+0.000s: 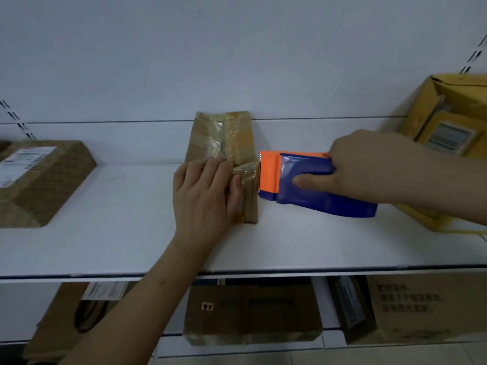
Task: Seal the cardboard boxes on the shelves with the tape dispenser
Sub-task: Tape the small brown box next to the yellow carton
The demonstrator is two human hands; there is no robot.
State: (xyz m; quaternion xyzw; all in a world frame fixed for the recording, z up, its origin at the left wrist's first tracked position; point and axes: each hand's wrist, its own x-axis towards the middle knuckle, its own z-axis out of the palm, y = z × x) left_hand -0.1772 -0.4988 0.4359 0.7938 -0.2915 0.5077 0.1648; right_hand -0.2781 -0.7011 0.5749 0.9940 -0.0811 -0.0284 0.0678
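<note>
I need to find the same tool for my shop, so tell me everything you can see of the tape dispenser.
The tape dispenser is a handheld one that looks like plastic: a dark blue body with a bright orange front piece carrying a toothed cutting edge. It lies roughly level just above the white shelf, its orange end turned toward the right side of the small taped cardboard box, close against it. The right hand grips its rear, thumb on the blue side. The roll itself is hidden.
</note>
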